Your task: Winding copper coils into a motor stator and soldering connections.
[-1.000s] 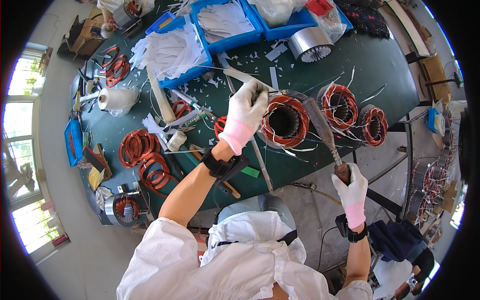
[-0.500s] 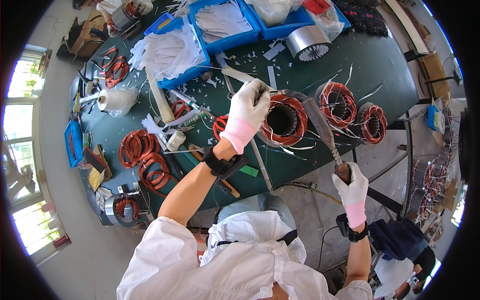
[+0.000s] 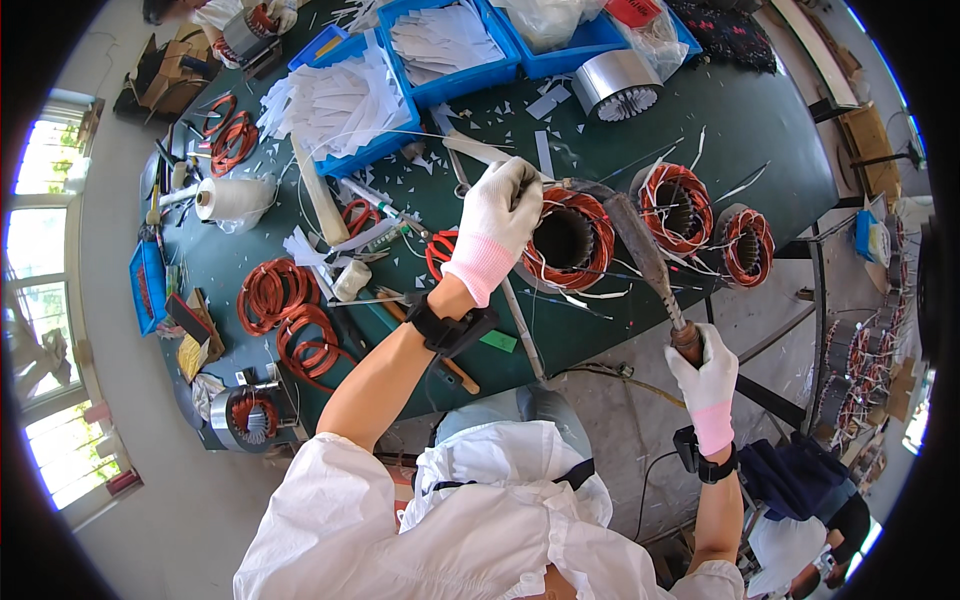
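My left hand (image 3: 503,208), in a white glove with a pink cuff, is pinched closed above the nearest stator (image 3: 565,243), a ring of red copper windings with loose white-sleeved leads. What its fingertips hold is thin and mostly hidden. In my right hand (image 3: 703,378), also gloved, is the wooden handle of a large soldering iron (image 3: 650,250). The iron's bent metal head reaches over the stator's upper edge, with its tip close to my left fingertips. Two more wound stators, a middle one (image 3: 676,208) and a right one (image 3: 746,246), stand to the right.
Blue bins (image 3: 455,90) of white paper strips line the table's (image 3: 740,120) far side, beside a bare metal stator core (image 3: 618,85). Red wire coils (image 3: 278,296), a thread spool (image 3: 233,198) and scissors (image 3: 437,252) lie left. Another person's hand (image 3: 285,14) works at the far left.
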A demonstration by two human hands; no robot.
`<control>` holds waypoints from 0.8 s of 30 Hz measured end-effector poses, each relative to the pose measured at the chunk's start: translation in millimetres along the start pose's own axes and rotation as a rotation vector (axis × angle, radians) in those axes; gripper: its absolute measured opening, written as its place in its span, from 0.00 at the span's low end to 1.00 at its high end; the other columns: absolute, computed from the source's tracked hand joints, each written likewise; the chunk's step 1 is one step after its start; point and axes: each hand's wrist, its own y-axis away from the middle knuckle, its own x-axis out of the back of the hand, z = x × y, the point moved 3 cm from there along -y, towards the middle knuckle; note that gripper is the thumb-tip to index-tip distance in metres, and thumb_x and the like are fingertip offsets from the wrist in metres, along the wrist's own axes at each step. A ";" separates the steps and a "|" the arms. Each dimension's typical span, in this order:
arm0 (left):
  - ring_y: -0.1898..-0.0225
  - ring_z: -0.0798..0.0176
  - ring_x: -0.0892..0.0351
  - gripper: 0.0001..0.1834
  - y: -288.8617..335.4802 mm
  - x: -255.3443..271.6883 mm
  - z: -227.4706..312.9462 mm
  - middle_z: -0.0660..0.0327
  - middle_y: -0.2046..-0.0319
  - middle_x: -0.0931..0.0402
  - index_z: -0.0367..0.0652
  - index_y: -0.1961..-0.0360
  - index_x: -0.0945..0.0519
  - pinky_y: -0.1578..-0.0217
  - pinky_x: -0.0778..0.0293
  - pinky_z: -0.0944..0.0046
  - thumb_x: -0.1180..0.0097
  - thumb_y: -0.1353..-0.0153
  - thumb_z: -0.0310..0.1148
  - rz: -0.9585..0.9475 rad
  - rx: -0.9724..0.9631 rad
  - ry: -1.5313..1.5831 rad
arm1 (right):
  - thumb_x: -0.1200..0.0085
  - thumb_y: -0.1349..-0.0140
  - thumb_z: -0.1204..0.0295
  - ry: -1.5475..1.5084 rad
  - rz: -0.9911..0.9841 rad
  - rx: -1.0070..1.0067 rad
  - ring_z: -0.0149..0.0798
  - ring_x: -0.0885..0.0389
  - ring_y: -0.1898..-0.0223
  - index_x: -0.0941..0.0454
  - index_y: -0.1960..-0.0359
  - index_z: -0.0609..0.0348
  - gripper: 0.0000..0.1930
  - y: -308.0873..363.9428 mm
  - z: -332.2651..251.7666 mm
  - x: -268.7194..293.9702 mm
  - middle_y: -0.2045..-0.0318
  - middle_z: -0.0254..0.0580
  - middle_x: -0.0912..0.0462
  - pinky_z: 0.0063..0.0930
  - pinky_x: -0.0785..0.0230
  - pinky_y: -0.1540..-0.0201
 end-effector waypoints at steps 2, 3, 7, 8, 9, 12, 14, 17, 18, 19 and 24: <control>0.71 0.73 0.33 0.06 -0.6 0.9 -3.1 0.60 0.71 0.30 0.33 0.67 0.26 0.69 0.33 0.71 0.51 0.39 0.27 0.010 -0.030 -0.025 | 0.37 0.53 0.72 0.004 0.001 0.008 0.44 0.20 0.76 0.24 0.65 0.60 0.13 0.0 -0.5 0.0 0.77 0.46 0.21 0.30 0.29 0.68; 0.71 0.72 0.33 0.07 -1.1 0.5 -3.4 0.60 0.71 0.30 0.33 0.67 0.26 0.68 0.33 0.71 0.51 0.39 0.27 0.016 -0.059 -0.047 | 0.37 0.53 0.72 0.004 0.001 0.007 0.44 0.20 0.76 0.24 0.65 0.60 0.13 0.1 0.2 0.0 0.77 0.46 0.21 0.30 0.29 0.68; 0.72 0.71 0.32 0.07 0.7 0.2 1.9 0.60 0.71 0.31 0.33 0.67 0.25 0.69 0.33 0.70 0.50 0.39 0.27 -0.003 -0.012 -0.012 | 0.37 0.53 0.72 0.001 0.005 0.022 0.44 0.20 0.75 0.24 0.65 0.60 0.14 0.2 1.2 0.3 0.77 0.46 0.21 0.29 0.29 0.68; 0.72 0.71 0.32 0.07 0.8 0.2 1.9 0.60 0.71 0.31 0.33 0.67 0.25 0.69 0.33 0.70 0.50 0.40 0.27 0.001 -0.026 -0.025 | 0.37 0.53 0.72 -0.002 0.007 0.031 0.43 0.20 0.75 0.24 0.65 0.60 0.14 0.2 0.9 0.5 0.77 0.46 0.21 0.29 0.29 0.68; 0.72 0.70 0.32 0.07 0.9 0.2 2.3 0.59 0.71 0.32 0.33 0.67 0.25 0.69 0.33 0.70 0.50 0.40 0.27 0.005 -0.040 -0.038 | 0.37 0.53 0.72 -0.002 0.007 0.030 0.43 0.20 0.75 0.24 0.65 0.60 0.14 0.3 0.6 0.9 0.77 0.46 0.21 0.29 0.29 0.68; 0.72 0.69 0.32 0.07 1.2 -0.3 5.4 0.59 0.71 0.32 0.33 0.67 0.25 0.69 0.33 0.70 0.50 0.40 0.27 0.009 -0.045 -0.039 | 0.37 0.53 0.72 0.002 -0.015 -0.024 0.44 0.20 0.75 0.24 0.64 0.60 0.14 0.3 1.4 1.1 0.76 0.46 0.21 0.29 0.29 0.67; 0.72 0.70 0.32 0.07 0.8 -1.3 4.4 0.59 0.71 0.32 0.33 0.67 0.25 0.69 0.33 0.70 0.50 0.40 0.27 0.012 -0.048 -0.038 | 0.37 0.53 0.72 0.006 -0.010 -0.004 0.45 0.20 0.75 0.24 0.65 0.60 0.13 0.0 1.2 1.6 0.76 0.46 0.21 0.30 0.29 0.68; 0.73 0.72 0.33 0.06 1.1 0.0 0.5 0.60 0.72 0.32 0.33 0.68 0.25 0.71 0.33 0.70 0.50 0.39 0.27 0.022 -0.040 -0.023 | 0.37 0.53 0.72 0.017 -0.006 0.013 0.45 0.20 0.75 0.24 0.65 0.60 0.13 0.3 -1.8 2.0 0.76 0.46 0.21 0.30 0.29 0.68; 0.74 0.73 0.34 0.06 0.5 -0.9 -1.2 0.61 0.72 0.33 0.33 0.68 0.25 0.71 0.34 0.71 0.51 0.39 0.27 0.022 -0.027 -0.008 | 0.37 0.53 0.72 0.017 -0.005 0.011 0.45 0.20 0.75 0.24 0.65 0.60 0.13 0.2 -1.0 1.9 0.76 0.46 0.21 0.30 0.29 0.68; 0.74 0.73 0.34 0.06 0.2 -1.5 -1.0 0.61 0.72 0.33 0.33 0.68 0.25 0.71 0.34 0.71 0.51 0.39 0.27 0.020 -0.027 -0.007 | 0.37 0.53 0.72 0.014 -0.001 0.025 0.45 0.20 0.75 0.24 0.65 0.60 0.13 0.1 -0.4 1.7 0.76 0.46 0.21 0.30 0.29 0.68; 0.74 0.74 0.35 0.07 -0.9 -2.2 -4.1 0.62 0.73 0.34 0.33 0.69 0.26 0.72 0.35 0.71 0.51 0.39 0.27 0.024 -0.061 -0.038 | 0.37 0.53 0.72 0.006 -0.004 0.023 0.47 0.20 0.75 0.24 0.65 0.59 0.13 0.5 0.9 1.6 0.76 0.47 0.21 0.30 0.29 0.68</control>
